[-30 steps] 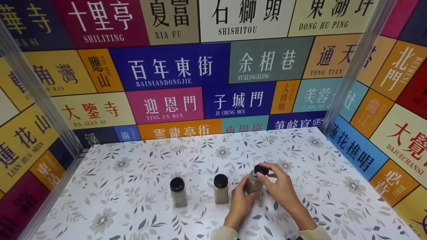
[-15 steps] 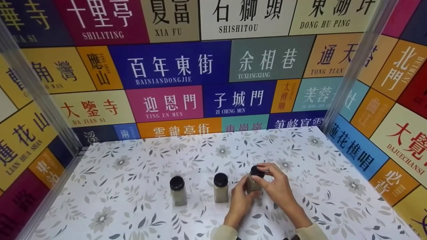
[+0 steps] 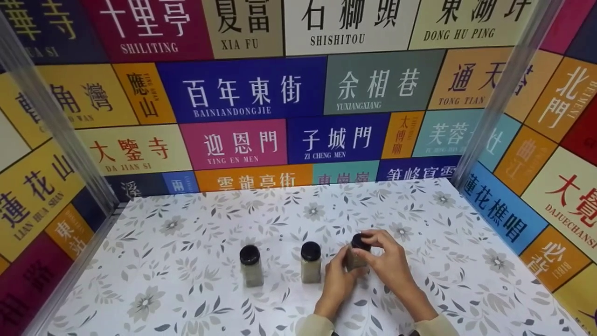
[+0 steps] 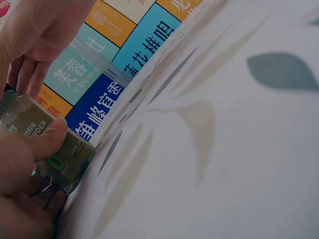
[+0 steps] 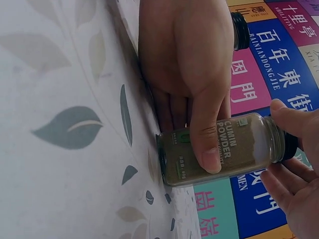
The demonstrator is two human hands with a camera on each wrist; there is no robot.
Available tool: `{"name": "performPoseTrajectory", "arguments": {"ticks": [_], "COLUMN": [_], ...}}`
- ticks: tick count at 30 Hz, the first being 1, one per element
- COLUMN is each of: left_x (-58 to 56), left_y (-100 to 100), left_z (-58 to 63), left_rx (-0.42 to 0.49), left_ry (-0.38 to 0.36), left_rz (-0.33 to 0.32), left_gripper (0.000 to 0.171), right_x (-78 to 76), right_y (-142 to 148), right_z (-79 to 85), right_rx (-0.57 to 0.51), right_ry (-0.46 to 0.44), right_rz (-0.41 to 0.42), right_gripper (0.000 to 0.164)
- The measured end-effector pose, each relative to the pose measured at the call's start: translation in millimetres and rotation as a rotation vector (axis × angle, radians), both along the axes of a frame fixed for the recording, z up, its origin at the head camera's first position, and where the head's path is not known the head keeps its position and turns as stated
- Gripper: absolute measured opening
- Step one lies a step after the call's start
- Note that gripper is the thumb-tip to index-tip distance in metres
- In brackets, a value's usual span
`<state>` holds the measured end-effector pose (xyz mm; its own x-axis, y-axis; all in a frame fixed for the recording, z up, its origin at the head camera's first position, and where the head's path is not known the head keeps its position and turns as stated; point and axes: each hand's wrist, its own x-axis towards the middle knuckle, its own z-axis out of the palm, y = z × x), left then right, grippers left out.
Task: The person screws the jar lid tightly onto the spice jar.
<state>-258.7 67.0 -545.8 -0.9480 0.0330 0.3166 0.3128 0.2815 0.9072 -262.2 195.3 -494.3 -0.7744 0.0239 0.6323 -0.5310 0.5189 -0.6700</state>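
A square glass jar of cumin powder [image 5: 239, 144] with a black lid [image 3: 359, 241] stands nearly upright on the patterned table, at the right of the head view. My left hand [image 3: 336, 280] grips the jar's body, its thumb across the label and fingers behind. The right hand [image 3: 392, 261] holds the lid at the top, thumb on the near side and fingers round the far side. In the left wrist view the jar's base [image 4: 82, 167] is right at the tabletop. Brown powder fills most of the jar, below the lid.
Two similar black-lidded jars stand to the left, one middle jar [image 3: 311, 263] close to my left hand and one left jar [image 3: 252, 266] farther off. The white floral table [image 3: 196, 242] meets panels with coloured signs [image 3: 242, 88] at the back and sides.
The held jar has gone from leaning right to nearly upright. My right hand moved slightly left and down with the lid, then shifted its fingers a little. The other two jars stay put.
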Motion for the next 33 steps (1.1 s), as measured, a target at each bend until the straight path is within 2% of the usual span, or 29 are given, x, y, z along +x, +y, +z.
{"name": "performPoseTrajectory", "arguments": {"ticks": [6,13,16,20,23,28,33], "left_x": [0.0,-0.9,-1.1,-1.3,-1.8,-2.3,-2.6], "left_y": [0.3,0.1,0.3,0.6,1.0,1.2,0.9], "left_z": [-0.1,-0.2,0.2,1.4,1.6,0.5,-1.1], "left_rx": [0.01,0.021,0.018,0.003,-0.014,-0.014,0.011], "left_ry": [0.009,-0.001,-0.001,0.016,0.028,0.016,-0.009], "left_rz": [-0.001,-0.013,-0.008,0.007,0.021,0.022,0.004], "left_gripper": [0.056,0.056,0.056,0.055,0.055,0.058,0.057], "right_x": [-0.9,-3.9,-4.6,-4.9,-4.2,-2.5,-0.4], "right_y": [3.0,7.7,7.8,5.2,2.4,0.6,1.4], "right_z": [-0.7,-1.3,-2.1,-3.0,-3.0,-2.9,-1.2], "right_rx": [0.021,0.112,0.105,0.079,0.081,0.095,0.05], "right_ry": [0.037,0.11,0.117,0.126,0.111,0.031,-0.041], "right_rz": [0.029,0.065,0.077,0.055,0.015,-0.026,0.015], "right_gripper": [0.028,0.03,0.03,0.032,0.033,0.034,0.022]}}
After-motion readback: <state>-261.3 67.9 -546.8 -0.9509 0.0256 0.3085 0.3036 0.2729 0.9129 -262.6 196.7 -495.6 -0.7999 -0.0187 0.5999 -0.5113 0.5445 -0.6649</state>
